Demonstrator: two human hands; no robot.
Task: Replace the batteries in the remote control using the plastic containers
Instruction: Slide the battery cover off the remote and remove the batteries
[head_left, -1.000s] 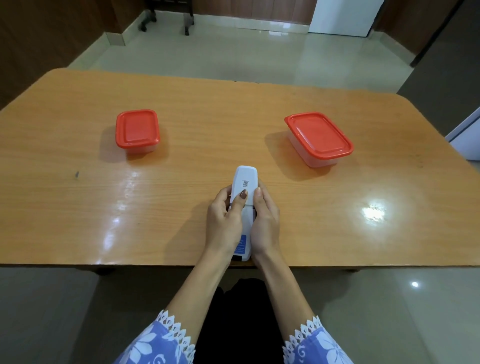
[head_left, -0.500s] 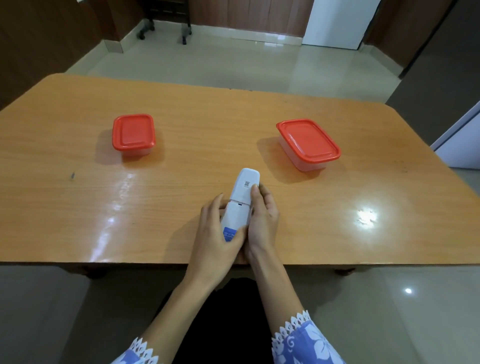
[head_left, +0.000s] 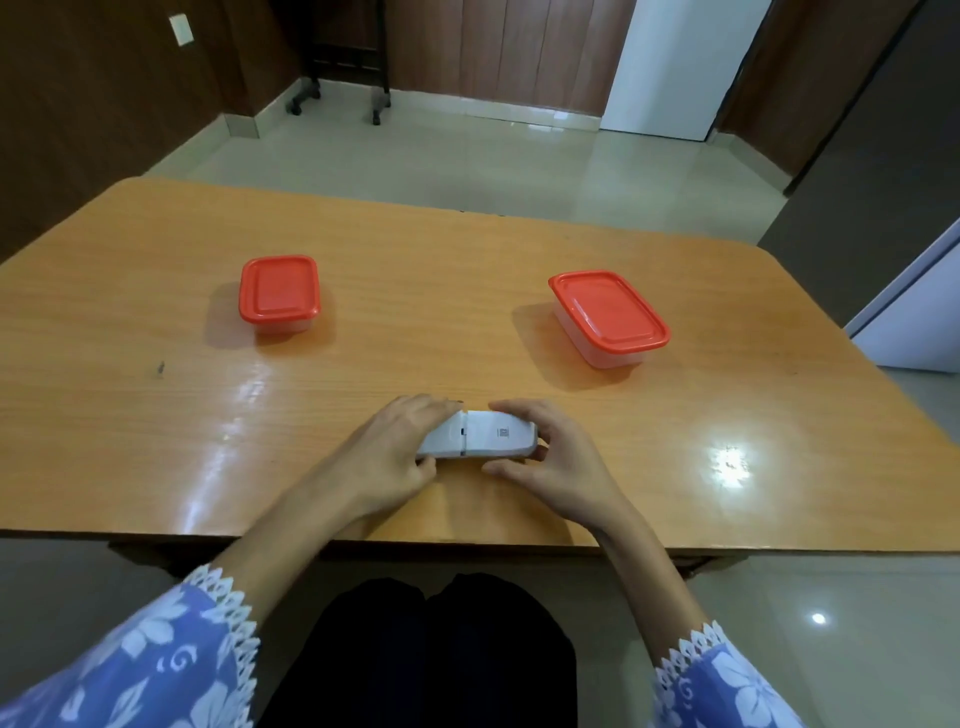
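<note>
Head view: the white remote lies crosswise near the table's front edge, back up, showing a small label and a cover seam. The left hand curls around its left end and the right hand clasps its right end. Behind it, the small container and the large container have their red lids on.

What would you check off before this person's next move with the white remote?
1. The white plastic remote control is turned back-up and crosswise: ok.
2. The left hand has a grip on its left end: ok.
3. The right hand has a grip on its right end: ok.
4. Battery cover loosened: cannot tell; only a seam shows.
5. The small red-lidded clear plastic container and the larger red-lidded clear plastic container on the orange wooden table opened: not ok, both lids are on.
6. Which container holds fresh batteries: cannot tell.
</note>
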